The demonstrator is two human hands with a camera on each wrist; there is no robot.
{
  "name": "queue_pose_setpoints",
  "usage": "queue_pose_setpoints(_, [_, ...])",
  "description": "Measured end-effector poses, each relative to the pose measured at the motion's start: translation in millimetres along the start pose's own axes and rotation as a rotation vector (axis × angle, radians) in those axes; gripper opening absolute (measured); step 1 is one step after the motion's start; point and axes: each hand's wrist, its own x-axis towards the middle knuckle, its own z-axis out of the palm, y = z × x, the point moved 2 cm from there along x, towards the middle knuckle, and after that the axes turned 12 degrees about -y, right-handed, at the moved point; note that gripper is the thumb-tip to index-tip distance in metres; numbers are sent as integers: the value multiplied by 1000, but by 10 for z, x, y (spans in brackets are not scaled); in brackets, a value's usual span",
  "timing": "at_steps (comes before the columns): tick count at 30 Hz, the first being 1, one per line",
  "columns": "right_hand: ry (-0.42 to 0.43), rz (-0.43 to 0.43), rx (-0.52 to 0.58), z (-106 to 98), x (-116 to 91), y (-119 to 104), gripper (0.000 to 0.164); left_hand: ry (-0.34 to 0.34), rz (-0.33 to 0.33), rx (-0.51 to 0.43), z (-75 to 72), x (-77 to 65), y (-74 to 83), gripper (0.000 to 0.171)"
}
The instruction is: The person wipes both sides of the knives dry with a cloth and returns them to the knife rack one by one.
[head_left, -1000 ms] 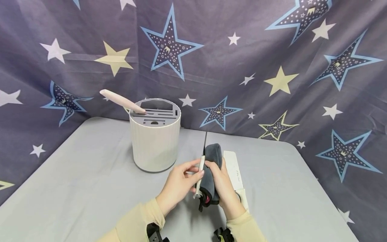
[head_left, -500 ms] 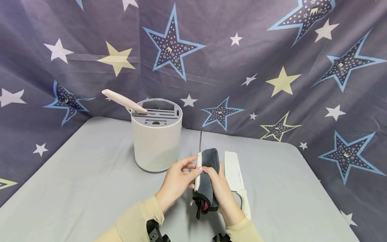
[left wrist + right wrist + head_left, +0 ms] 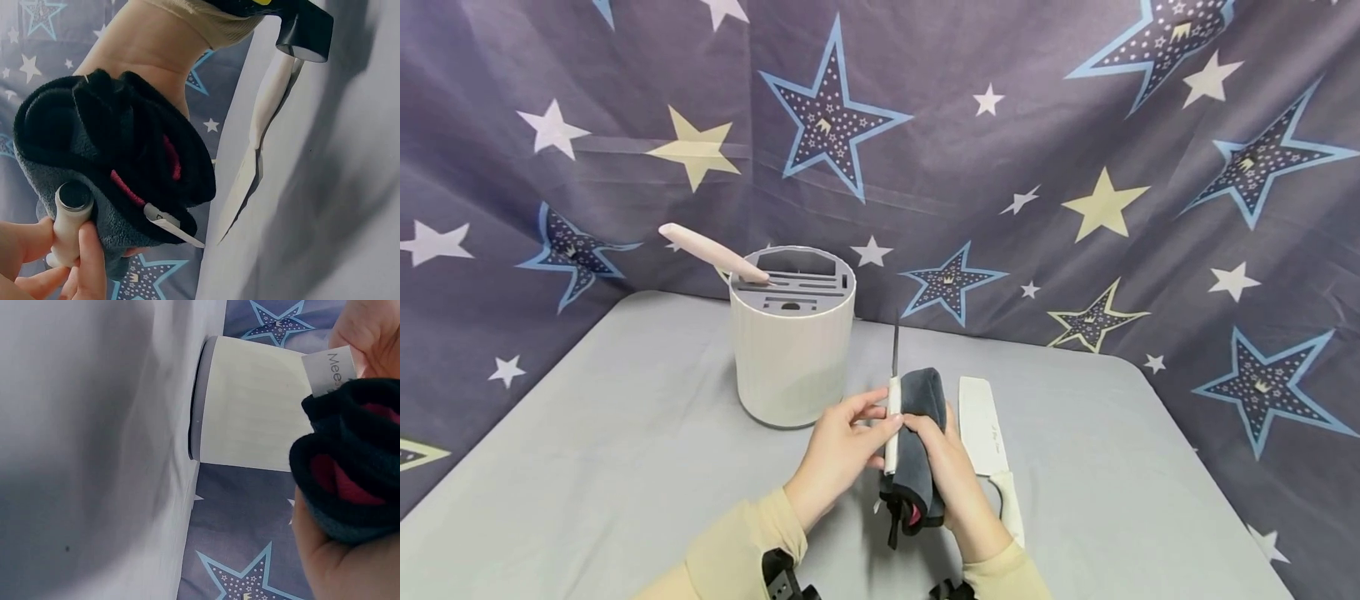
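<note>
My left hand (image 3: 842, 446) pinches the white handle of a knife (image 3: 892, 425) between thumb and fingers, its thin dark blade pointing up and away. In the left wrist view the round butt of the handle (image 3: 74, 212) faces the camera. A folded grey cloth (image 3: 917, 433) with black edging and a red-pink inside lies against the handle's right side. My right hand (image 3: 953, 471) grips this cloth, its thumb near the handle. A white tag (image 3: 330, 370) sticks out of the cloth in the right wrist view. Most of the right fingers are hidden behind the cloth.
A white round knife block (image 3: 792, 358) with a slotted grey top stands left of my hands. A pink-handled knife (image 3: 715, 252) leans out of it. A white cleaver (image 3: 985, 429) lies on the grey table (image 3: 625, 433) right of my right hand. Behind hangs a star-patterned curtain (image 3: 925, 167).
The knife and cloth have turned slightly, and the blade tip has swung left. The right hand has shifted a little left, baring more of the cleaver's handle. Lately both hands stay nearly still.
</note>
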Motion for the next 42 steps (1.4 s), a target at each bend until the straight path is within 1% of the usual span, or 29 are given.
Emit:
queue_pose_setpoints(8, [20,-14,-8,-52,-3,-11,52,-61,24,31,42,-62,12,47])
queue_pose_setpoints(12, [29,-7,-14,-68,4,-10,52,-77,37,46,52,-75,4,48])
queue_pose_setpoints(18, [74,-16,-9,-118,19,-5,52,-119,19,62,83,-117,3,46])
queue_pose_setpoints(20, [79,-24,8,-134,18,-2,54,-123,15,73,92,-137,11,46])
queue_pose_setpoints(23, [75,-22,40,-149,13,7,58,-107,18,74,91,-151,25,45])
queue_pose_setpoints(26, [67,-19,76,-155,6,20,59,-77,30,68,69,-146,48,44])
queue_pose_setpoints(28, [63,-19,93,-158,2,28,58,-59,37,62,47,-135,67,47])
queue_pose_setpoints(31, [59,-26,104,-165,-5,34,58,-28,43,78,11,-117,101,51])
queue_pose_setpoints(33, [60,-30,109,-171,-10,33,58,-11,49,104,-11,-106,125,52])
queue_pose_setpoints(38, [70,-40,127,-193,-21,18,60,39,88,225,-76,-96,190,43])
queue_pose_setpoints(42, [76,-34,133,-210,-30,2,63,56,104,269,-159,-95,275,40])
